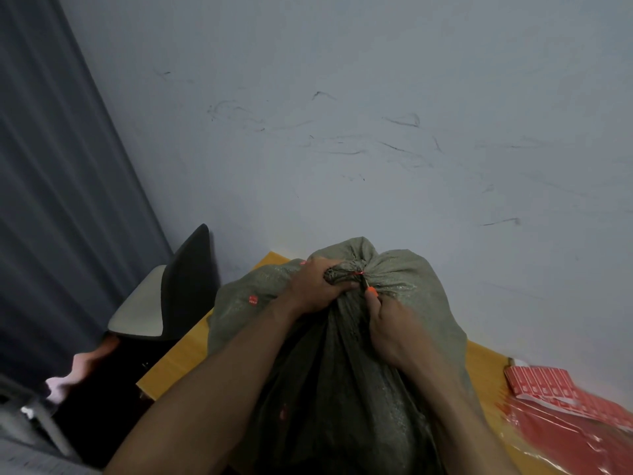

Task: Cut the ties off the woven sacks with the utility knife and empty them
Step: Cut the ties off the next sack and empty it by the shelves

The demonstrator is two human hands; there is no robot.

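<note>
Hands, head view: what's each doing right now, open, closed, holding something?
Left hand: grips the bunched neck of the woven sack.
Right hand: holds the utility knife, its tip at the red tie.

The left hand [315, 289] and right hand [394, 327] are bare, as are the 2 forearms [222, 371] behind them.

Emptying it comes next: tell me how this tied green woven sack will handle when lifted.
Probably floppy: the woven sack creases below the neck the left hand grips. Likely heavy: it bulges full on the yellow table.
</note>
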